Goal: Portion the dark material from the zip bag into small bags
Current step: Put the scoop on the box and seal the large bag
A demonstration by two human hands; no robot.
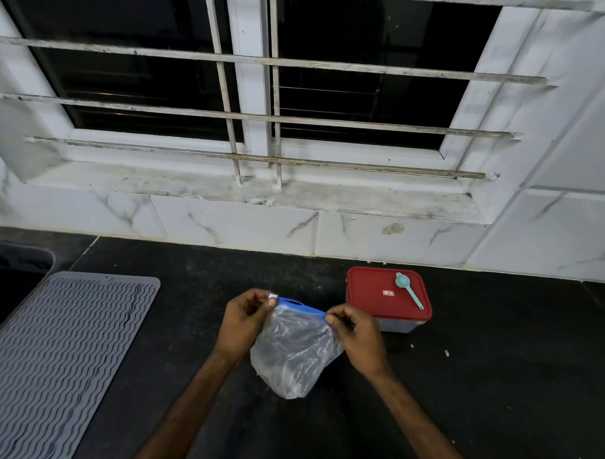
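A clear zip bag [291, 352] with a blue zip strip along its top hangs above the black counter, and dark material shows faintly through the crumpled plastic. My left hand [244, 321] pinches the left end of the strip at the white slider. My right hand [354, 334] pinches the right end. The strip looks closed between them. No small bags are in view.
A container with a red lid [377, 302] stands just right of my hands, with a small teal scoop [408, 289] lying on the lid. A grey ribbed mat [60, 351] covers the counter [495, 373] at left. A tiled wall and barred window rise behind.
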